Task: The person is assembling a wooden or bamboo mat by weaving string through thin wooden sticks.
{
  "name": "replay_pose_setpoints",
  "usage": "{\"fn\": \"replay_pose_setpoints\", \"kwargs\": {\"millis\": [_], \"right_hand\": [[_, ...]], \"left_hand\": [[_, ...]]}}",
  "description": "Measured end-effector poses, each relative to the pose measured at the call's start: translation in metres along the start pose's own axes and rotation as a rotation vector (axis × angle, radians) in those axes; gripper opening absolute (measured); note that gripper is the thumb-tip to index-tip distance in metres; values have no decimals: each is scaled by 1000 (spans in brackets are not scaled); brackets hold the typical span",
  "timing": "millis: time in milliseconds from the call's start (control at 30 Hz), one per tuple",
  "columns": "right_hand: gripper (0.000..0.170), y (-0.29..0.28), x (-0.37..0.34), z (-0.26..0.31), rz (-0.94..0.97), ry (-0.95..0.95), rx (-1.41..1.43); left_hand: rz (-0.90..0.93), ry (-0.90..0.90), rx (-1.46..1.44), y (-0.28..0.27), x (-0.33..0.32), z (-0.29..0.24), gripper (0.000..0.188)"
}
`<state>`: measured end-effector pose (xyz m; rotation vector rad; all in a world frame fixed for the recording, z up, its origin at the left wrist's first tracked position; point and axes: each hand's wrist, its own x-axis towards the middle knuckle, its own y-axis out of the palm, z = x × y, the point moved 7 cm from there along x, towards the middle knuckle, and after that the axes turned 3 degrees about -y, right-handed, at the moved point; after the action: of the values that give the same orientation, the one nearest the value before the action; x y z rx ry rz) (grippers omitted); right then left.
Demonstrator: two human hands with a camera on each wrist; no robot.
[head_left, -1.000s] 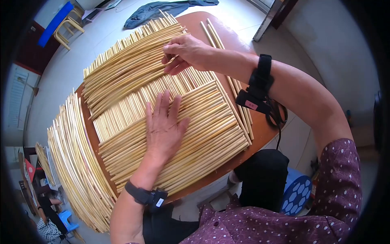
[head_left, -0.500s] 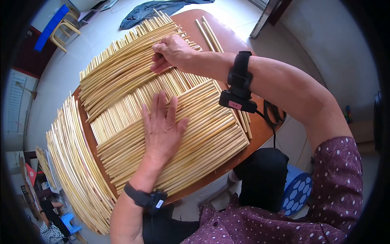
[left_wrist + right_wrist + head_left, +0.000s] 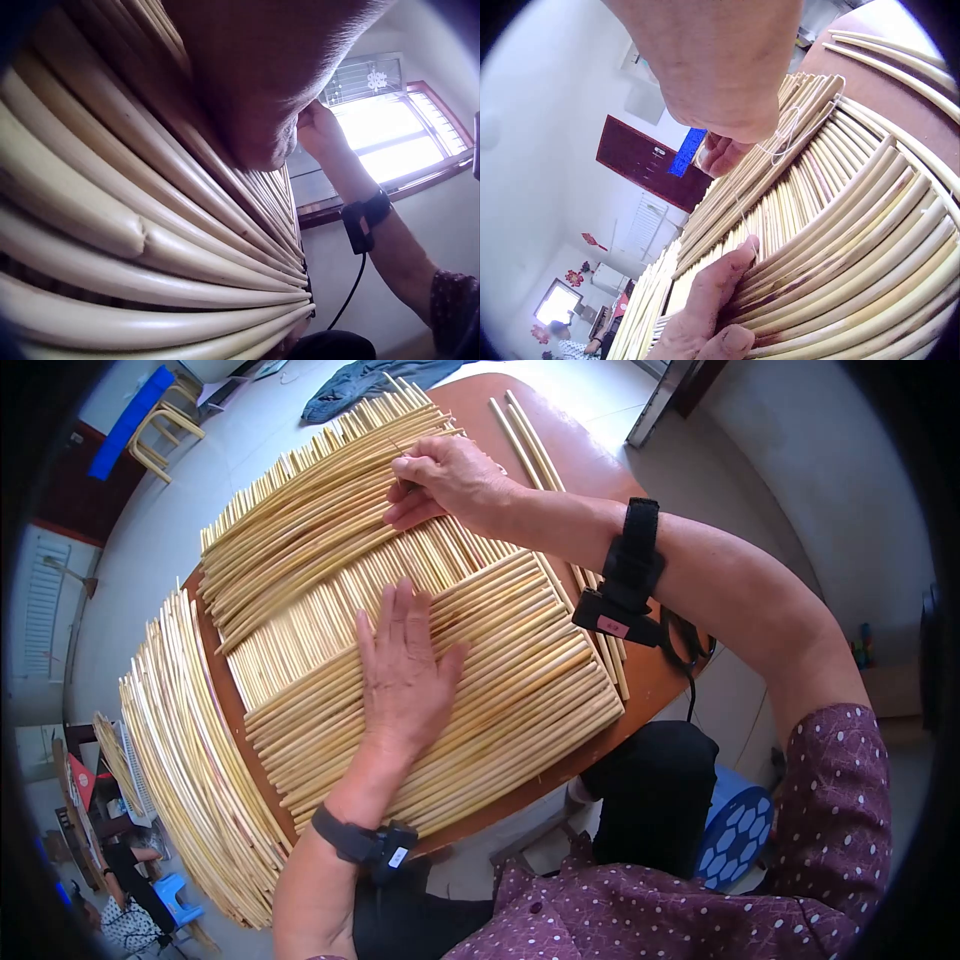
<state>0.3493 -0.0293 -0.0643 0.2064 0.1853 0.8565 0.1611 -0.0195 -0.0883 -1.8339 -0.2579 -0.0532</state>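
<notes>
A panel of pale plant stalks (image 3: 520, 680) lies side by side on another layer of stalks set crosswise. My left hand (image 3: 400, 680) rests flat on this panel, fingers straight and pointing toward its far edge. Beyond it, my right hand (image 3: 455, 480) hovers near a loose row of stalks (image 3: 290, 525), thumb and fingertips pinching a thin needle (image 3: 398, 449). White thread (image 3: 741, 204) runs between the right hand and the left fingertip in the right wrist view. A slack loop of it hangs over the stalks. The left wrist view shows the stalks close beside the left hand.
A brown table (image 3: 600, 475) carries the stalks, with a few long stalks (image 3: 525, 440) along its right side. A large curved bundle (image 3: 190, 750) stands at its left. A blue patterned stool (image 3: 735, 840) is by the knee; another person (image 3: 135, 920) sits at lower left.
My right hand shifted a little left, then back right, still pinching the needle. The left hand stays on the panel, its fingers now closer together.
</notes>
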Motion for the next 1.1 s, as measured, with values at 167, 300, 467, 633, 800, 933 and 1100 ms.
{"fn": "replay_pose_setpoints", "kwargs": {"millis": [167,300,467,633,800,933,1100], "right_hand": [[25,-1,-3,5,-19,-13,21],[24,1,-6,8,-14,-58,-8],[24,0,-3,9,-42,-64,-8],[17,11,-25,55,48,-285,-647],[15,62,-184,124,207,-996,-1336],[15,132,-345,134,790,-1093,-967],[14,110,-370,107,608,-878,-707]], "left_hand": [[-29,-50,-122,-7,3,2,64],[-30,-2,3,-2,2,2,55],[-27,3,16,1,3,0,49],[-31,-11,2,-4,2,-3,48],[-9,-43,12,3,1,4,48],[-43,-29,43,4,-1,6,52],[-15,-50,51,6,0,8,54]]}}
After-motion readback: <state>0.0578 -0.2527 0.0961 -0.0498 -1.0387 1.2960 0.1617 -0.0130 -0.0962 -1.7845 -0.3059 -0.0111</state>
